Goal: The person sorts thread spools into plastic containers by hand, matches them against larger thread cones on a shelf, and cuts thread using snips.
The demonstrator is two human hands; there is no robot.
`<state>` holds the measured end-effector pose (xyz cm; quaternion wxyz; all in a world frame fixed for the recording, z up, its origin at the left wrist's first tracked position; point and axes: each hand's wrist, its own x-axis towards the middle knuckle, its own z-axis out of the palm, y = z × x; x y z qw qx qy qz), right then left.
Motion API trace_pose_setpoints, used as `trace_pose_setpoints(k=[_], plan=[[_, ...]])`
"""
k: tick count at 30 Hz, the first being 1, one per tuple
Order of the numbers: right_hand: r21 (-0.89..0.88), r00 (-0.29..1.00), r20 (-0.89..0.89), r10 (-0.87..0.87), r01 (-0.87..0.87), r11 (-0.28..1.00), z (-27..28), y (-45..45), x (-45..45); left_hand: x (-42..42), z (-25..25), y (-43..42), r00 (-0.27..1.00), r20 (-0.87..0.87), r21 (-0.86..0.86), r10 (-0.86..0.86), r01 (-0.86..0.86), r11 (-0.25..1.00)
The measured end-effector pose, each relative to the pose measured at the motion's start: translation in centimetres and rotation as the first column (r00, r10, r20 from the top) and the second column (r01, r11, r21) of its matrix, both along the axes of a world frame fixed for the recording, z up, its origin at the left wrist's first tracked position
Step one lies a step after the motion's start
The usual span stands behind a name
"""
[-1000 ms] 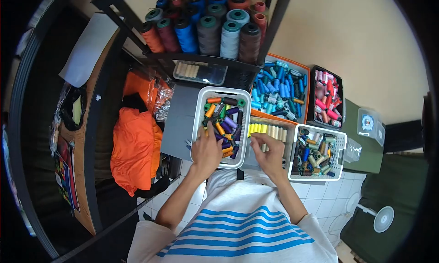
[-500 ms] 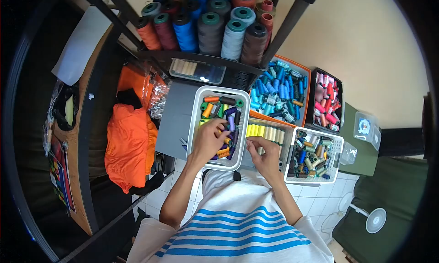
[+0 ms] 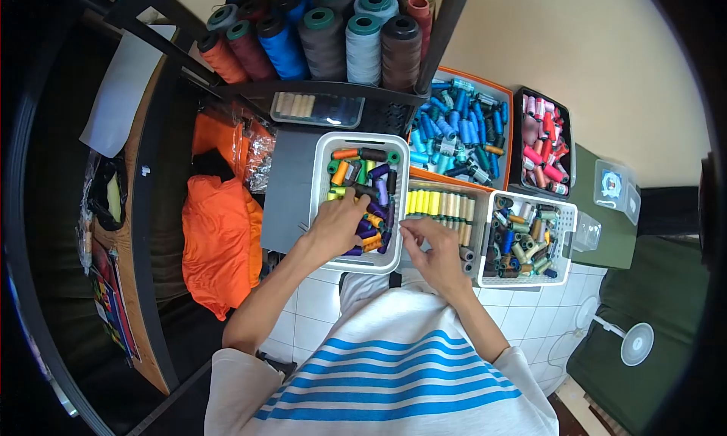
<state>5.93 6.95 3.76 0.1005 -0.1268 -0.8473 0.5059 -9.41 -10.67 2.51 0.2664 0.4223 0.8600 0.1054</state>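
A white basket (image 3: pixel 319 201) in front of me holds thread spools (image 3: pixel 382 197) in purple, orange, green, yellow and black. My left hand (image 3: pixel 338 228) reaches over its left side, fingers apart and bent down among the spools; no spool shows in its grasp. Beside the basket's right rim is my right hand (image 3: pixel 435 256), its fingers curled and the thumb near the forefinger. Its fingertips are at the rim; whether they pinch anything I cannot make out. Behind this hand, yellow and beige spools (image 3: pixel 443 205) stand in rows in a clear box.
To the right, a white basket (image 3: pixel 566 263) holds mixed spools. An orange-rimmed box (image 3: pixel 509 133) of blue spools and a black box (image 3: pixel 569 144) of pink and red ones lie behind. Large thread cones (image 3: pixel 363 50) fill the shelf above. Orange cloth (image 3: pixel 216 243) hangs left.
My left hand has shifted left and opened its fingers over the spools. My right hand stays beside the rim, fingers curled. The whole view has shifted slightly.
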Motion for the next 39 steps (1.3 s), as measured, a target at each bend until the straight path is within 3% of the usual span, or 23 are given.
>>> trace_pose_setpoints(k=[4,8,10,12,14,18,22,24,26,27,28,30,31,37,38,39], plan=[[-0.058,0.998,-0.002,0.07,-0.07,0.996,0.4,-0.8,0.2,-1.0,-1.3,-0.1,0.996,-0.005,0.078,-0.086,0.086,0.993],[0.056,0.992,0.022,0.128,-0.129,0.99,0.6,-1.0,1.5,-1.8,-2.6,-0.3,0.98,-0.018,0.158,-0.2,0.2,0.967],[0.265,0.975,-0.077,0.211,-0.184,0.946,0.9,-1.9,2.2,-1.3,-1.3,-0.1,0.981,-0.013,0.128,-0.192,0.192,0.973],[0.24,0.97,-0.073,0.232,-0.208,0.948,1.0,-2.8,2.4,-1.0,-0.9,0.4,0.982,-0.023,0.106,-0.186,0.187,0.977],[0.245,0.933,-0.049,0.356,-0.334,0.91,1.3,-3.3,2.3,0.0,-1.5,0.3,0.954,-0.179,-0.002,-0.238,0.242,0.97],[0.324,0.888,0.039,0.459,-0.445,0.835,1.1,-3.4,1.3,1.3,-3.6,-0.1,0.89,-0.358,0.003,-0.281,0.302,0.953],[0.328,0.891,0.114,0.439,-0.451,0.83,0.8,-3.7,1.0,1.8,-5.3,0.2,0.787,-0.533,-0.106,-0.31,0.302,0.947],[0.294,0.897,0.15,0.415,-0.441,0.848,0.6,-3.8,1.1,1.1,-5.7,0.0,0.806,-0.521,-0.044,-0.281,0.303,0.952],[0.284,0.89,0.17,0.423,-0.455,0.844,0.9,-3.7,1.2,-0.4,-4.2,-0.2,0.967,-0.185,0.113,-0.176,0.198,0.974],[0.281,0.885,0.181,0.429,-0.465,0.84,1.1,-3.7,1.2,-1.6,-1.9,-0.1,0.986,-0.079,0.144,-0.147,0.158,0.977],[0.276,0.886,0.179,0.428,-0.463,0.842,1.2,-3.7,1.3,-2.8,-1.4,-0.2,0.986,-0.078,0.139,-0.15,0.16,0.977],[0.164,0.915,0.148,0.376,-0.397,0.903,1.5,-3.7,1.1,-5.3,-0.4,-0.2,0.998,0.039,0.341,-0.042,0.027,0.94],[0.162,0.915,0.145,0.377,-0.397,0.903,1.7,-3.8,1.0,-6.4,1.0,0.2,0.995,0.095,0.323,-0.007,-0.024,0.946],[0.164,0.907,0.271,0.321,-0.372,0.913,2.2,-4.3,0.4,-7.8,0.0,1.3,0.992,0.097,0.187,-0.08,0.061,0.98],[0.136,0.936,0.191,0.296,-0.324,0.936,2.5,-3.9,0.3,-7.6,-0.7,1.4,0.992,0.07,0.117,-0.104,0.096,0.989],[0.104,0.957,0.113,0.267,-0.279,0.955,2.8,-3.4,0.3,-7.2,-1.3,1.2,0.995,0.02,0.157,-0.099,0.094,0.983]])
